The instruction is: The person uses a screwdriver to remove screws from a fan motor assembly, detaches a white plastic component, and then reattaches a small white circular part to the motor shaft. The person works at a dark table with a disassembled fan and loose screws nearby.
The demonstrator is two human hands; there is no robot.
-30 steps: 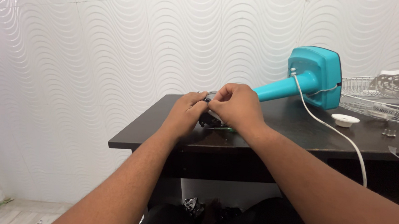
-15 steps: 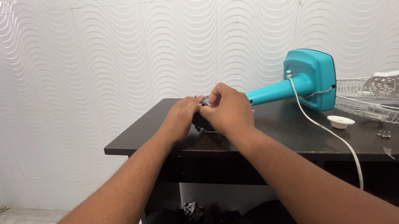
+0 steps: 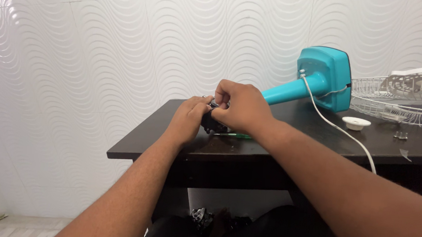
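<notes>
Both hands meet over a small black part [image 3: 212,124] at the end of the turquoise fan stand [image 3: 292,89], which lies on its side on the dark table [image 3: 135,143]. My left hand [image 3: 190,117] cups the black part from the left. My right hand [image 3: 239,107] covers it from above and the right, fingers curled onto it. Most of the black part is hidden by the hands. A green-handled tool [image 3: 234,135] lies on the table just under my right hand.
The stand's turquoise base [image 3: 325,77] rests at the back of the table, with a white cord [image 3: 341,132] trailing off the front edge. A white round cap [image 3: 356,123], a white wire fan guard [image 3: 400,99], and small screws [image 3: 401,134] lie at right. A wavy white wall stands behind.
The view has drifted slightly left. Both hands stay on the black part, with only small finger shifts.
</notes>
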